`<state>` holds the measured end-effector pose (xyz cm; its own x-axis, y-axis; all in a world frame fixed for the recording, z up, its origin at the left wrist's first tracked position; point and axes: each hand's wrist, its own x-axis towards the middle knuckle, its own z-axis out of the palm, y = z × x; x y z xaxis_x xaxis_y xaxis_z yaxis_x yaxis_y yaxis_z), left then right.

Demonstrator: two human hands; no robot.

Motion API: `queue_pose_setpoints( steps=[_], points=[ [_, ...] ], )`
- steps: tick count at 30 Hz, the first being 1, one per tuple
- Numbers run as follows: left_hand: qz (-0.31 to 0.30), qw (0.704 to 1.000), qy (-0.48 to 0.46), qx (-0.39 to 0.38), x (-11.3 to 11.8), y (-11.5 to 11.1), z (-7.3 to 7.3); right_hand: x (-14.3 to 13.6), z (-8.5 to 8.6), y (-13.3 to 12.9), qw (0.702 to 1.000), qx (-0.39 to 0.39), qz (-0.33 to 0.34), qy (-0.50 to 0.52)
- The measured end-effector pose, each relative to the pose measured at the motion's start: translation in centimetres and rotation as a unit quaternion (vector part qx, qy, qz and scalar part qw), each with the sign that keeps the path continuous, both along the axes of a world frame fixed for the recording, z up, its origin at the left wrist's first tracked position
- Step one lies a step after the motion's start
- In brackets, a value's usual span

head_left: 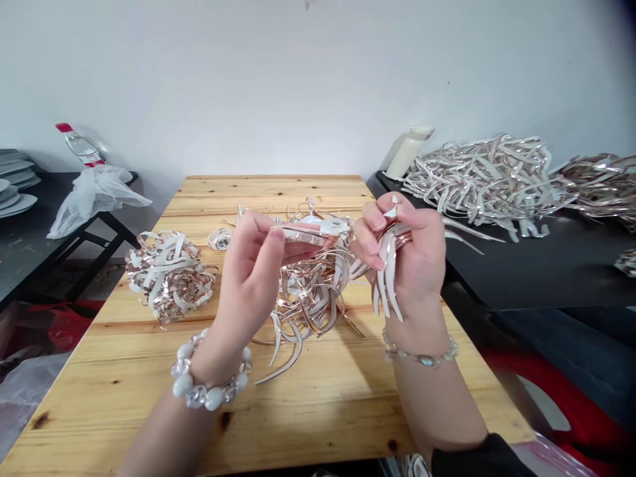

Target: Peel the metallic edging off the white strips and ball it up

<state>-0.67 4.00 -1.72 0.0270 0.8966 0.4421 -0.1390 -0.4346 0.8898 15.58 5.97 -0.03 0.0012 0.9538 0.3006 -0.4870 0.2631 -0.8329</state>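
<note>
Both my hands are raised over a wooden table. My left hand (261,262) pinches a shiny strip (305,235), white and rose-gold, between thumb and fingers. In my right hand (410,245) is a bunch of curved white and rose-gold strips (390,271), their ends hanging below the curled fingers. Beneath and between the hands lies a loose heap of similar curled strips (313,301). A tighter ball of crinkled strips (169,275) sits left of my left hand. Just behind that hand is a small white coil (219,238).
The wooden table (308,411) reaches toward the wall. On the right, a black table (536,265) bears a large pile of strips (487,175) and a cream roll (410,152). To the left are a bottle (82,146), a white plastic bag (94,195) and stacked plates (17,199).
</note>
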Motion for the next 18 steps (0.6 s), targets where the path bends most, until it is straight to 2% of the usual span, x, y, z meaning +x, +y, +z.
queue_pose_setpoints(
  steps=[4, 10, 18],
  points=[
    [-0.014, 1.0, -0.001, 0.012, 0.3, -0.1, -0.2, -0.8, -0.4, -0.8, 0.997, 0.043, 0.013, -0.058],
    [0.014, 0.999, 0.003, 0.043, 0.4, 0.0, -0.3, -1.4, -1.0, -1.1, 0.995, 0.025, 0.036, -0.093],
    [0.012, 0.998, 0.034, 0.056, 0.2, 0.2, -0.4, -1.8, -1.3, -1.1, 0.992, 0.028, 0.003, -0.126]
  ],
)
